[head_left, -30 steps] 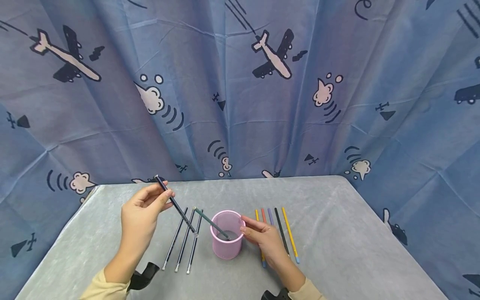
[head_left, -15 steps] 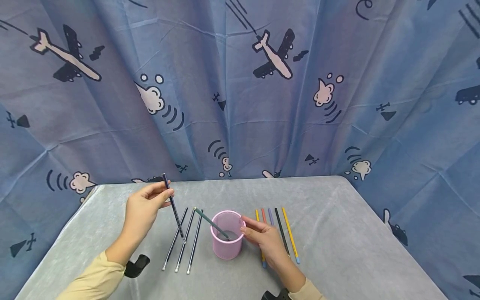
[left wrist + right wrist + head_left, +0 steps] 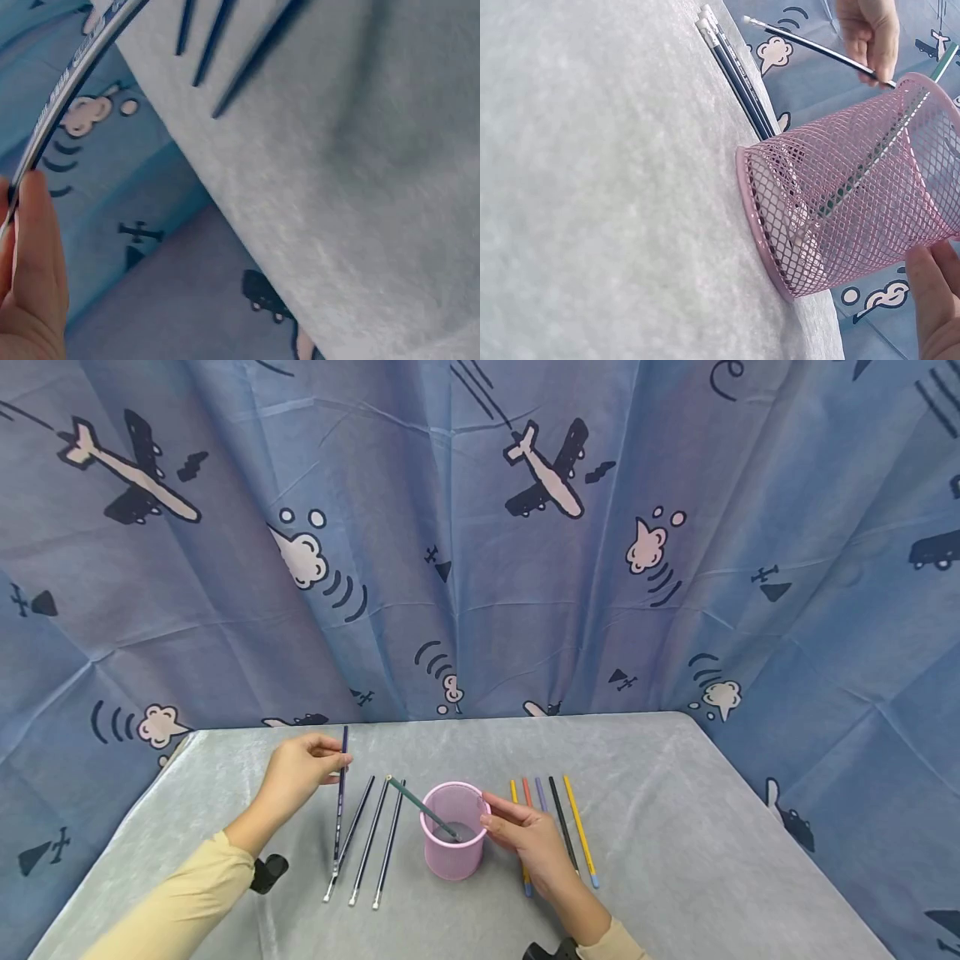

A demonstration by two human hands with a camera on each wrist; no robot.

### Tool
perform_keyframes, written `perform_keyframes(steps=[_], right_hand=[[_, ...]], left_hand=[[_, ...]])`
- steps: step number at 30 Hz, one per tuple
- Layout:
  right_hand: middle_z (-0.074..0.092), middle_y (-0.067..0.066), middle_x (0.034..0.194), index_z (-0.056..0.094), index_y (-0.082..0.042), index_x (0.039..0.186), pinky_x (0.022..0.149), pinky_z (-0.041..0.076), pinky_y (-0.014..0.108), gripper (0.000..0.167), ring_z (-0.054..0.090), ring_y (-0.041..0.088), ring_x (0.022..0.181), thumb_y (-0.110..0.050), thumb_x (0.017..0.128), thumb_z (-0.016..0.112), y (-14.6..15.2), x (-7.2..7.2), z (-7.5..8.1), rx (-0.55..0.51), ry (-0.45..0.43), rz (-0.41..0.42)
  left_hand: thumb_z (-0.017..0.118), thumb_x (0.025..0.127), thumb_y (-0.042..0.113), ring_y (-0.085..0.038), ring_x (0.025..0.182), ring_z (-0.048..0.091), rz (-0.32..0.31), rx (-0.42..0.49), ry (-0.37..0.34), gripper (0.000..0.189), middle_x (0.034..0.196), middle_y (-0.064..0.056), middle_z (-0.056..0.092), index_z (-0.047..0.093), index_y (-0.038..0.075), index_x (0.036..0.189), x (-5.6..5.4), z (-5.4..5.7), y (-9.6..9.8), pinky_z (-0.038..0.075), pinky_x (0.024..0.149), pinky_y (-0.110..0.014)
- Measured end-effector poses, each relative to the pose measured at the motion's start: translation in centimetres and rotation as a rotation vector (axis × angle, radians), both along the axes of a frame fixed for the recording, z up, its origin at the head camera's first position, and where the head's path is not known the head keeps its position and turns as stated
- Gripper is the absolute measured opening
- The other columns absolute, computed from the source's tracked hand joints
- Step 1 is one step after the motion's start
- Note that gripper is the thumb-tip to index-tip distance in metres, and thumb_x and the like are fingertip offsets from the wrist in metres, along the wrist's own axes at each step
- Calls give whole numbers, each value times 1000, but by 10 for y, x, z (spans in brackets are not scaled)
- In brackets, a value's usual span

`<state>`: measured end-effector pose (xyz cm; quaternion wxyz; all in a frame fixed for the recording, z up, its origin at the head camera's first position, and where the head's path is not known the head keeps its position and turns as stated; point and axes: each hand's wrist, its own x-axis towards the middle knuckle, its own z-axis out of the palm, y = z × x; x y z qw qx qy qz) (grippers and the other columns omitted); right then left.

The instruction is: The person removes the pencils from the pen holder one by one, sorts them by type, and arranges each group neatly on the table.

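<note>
My left hand (image 3: pixel 296 772) pinches a dark pencil (image 3: pixel 340 810) between thumb and fingers near its upper end. The pencil's white eraser end points down toward me; in the right wrist view it hangs above the table. Three similar dark pencils (image 3: pixel 369 843) lie side by side under and right of it. My right hand (image 3: pixel 538 847) holds a pink mesh pen holder (image 3: pixel 453 860) at its right side, thumb and fingers at the rim. Inside the holder a green pencil (image 3: pixel 420 806) leans to the left, its upper end sticking out past the rim.
Right of the holder lie several coloured pencils, among them a yellow pencil (image 3: pixel 581 831) and a black pencil (image 3: pixel 564 822), some partly behind my right hand. A grey cloth covers the table (image 3: pixel 690 843). Behind it hangs a blue curtain (image 3: pixel 480 568) printed with airplanes.
My left hand has lowered, and the dark pencil in it has swung from a slant to nearly straight, its eraser end moving left and toward me. The right hand and holder have stayed put.
</note>
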<state>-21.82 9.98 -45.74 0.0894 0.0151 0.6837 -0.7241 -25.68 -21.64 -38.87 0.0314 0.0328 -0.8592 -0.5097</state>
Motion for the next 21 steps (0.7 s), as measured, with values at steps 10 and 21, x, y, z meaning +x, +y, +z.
perform_keyframes(steps=[10,21], right_hand=[[66,16,130,63,-1,131,87,59,23,47,69,11,105,-17,89,75,-1,0,2,21,7,-4],[66,17,131,62,0,132,88,59,23,47,69,12,107,-16,89,75,-1,-1,1,12,6,7]], left_hand=[[71,90,8,-20,81,72,-90,-97,-104,27,103,-23,73,67,-9,111,-19,-13,-9,64,71,-31],[75,85,3,-8,61,63,-107,-97,-215,16,77,-6,72,70,-8,96,-33,-34,-16,61,58,-25]])
